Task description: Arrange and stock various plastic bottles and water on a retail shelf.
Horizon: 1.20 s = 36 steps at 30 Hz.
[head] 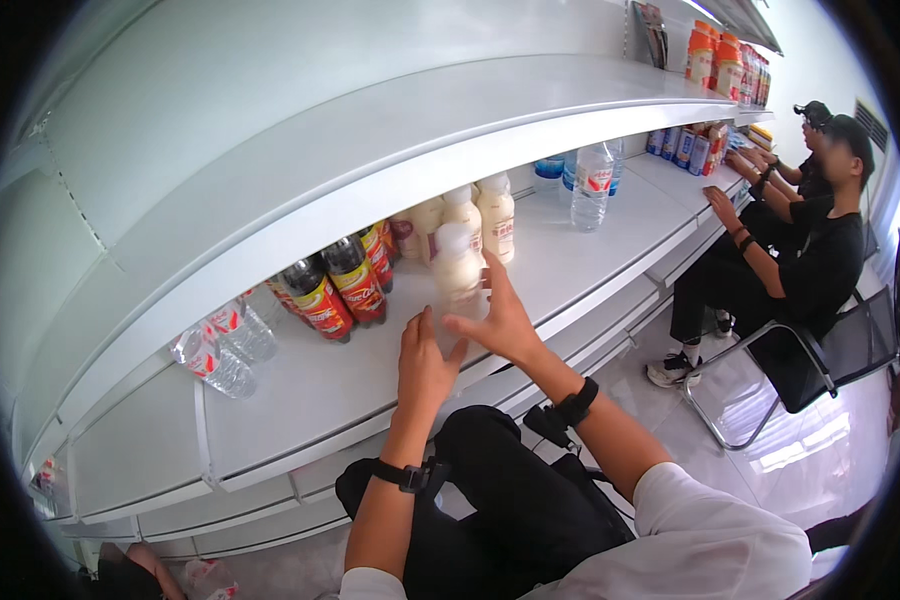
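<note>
A cream-coloured milk-drink bottle (457,264), blurred by motion, stands out in front of other cream-coloured bottles (498,219) on the white shelf (315,379). To its right, my right hand (499,319) has its fingers up beside the bottle and its thumb in front; whether it grips is unclear. Below and left of the bottle, my left hand (429,367) holds its fingers and thumb apart, near the bottle's smeared lower part. Dark cola bottles (354,279) with red and yellow labels are grouped to the left.
Clear water bottles (214,360) stand at the left, another water bottle (592,187) at the right. An upper shelf edge (390,195) overhangs the bottles. Blue cans (677,146) are farther along. Two people (817,232) sit right, one on a metal-framed chair (795,360).
</note>
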Tool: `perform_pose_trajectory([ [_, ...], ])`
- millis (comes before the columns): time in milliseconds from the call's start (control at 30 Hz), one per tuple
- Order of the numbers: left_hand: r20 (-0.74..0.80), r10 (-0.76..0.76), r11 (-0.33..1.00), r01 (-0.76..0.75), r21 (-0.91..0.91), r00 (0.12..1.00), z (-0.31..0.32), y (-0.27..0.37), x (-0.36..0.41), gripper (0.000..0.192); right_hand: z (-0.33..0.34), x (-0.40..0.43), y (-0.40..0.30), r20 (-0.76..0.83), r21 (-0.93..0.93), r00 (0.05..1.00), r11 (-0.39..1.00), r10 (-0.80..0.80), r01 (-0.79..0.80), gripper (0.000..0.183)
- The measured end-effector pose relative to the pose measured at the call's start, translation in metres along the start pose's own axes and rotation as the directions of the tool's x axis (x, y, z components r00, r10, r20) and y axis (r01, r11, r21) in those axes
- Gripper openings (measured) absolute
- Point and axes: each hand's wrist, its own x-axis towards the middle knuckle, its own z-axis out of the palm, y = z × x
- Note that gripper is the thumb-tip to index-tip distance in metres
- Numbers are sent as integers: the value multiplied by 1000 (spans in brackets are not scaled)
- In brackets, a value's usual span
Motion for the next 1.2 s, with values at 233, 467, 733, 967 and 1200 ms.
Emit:
perform_pose_trajectory([
  [233,11,49,997,-48,-57,999,-5,-6,0,36,-34,20,54,-223,-288,974,950,52,-117,71],
  [467,-1,65,996,-65,-57,998,-3,-3,2,25,-31,21,66,-150,-259,988,962,46,-84,53],
  [733,0,45,997,-45,-68,999,-7,-6,1,21,-27,20,66,-131,-340,991,940,-27,-19,45],
  [967,49,29,998,-27,-59,998,-6,-1,4,34,-35,25,76,-135,-215,982,963,133,-160,60],
  [1200,362,-157,945,246,-215,919,12,6,45,136,-79,52,80,243,-72,911,943,334,-326,118],
])
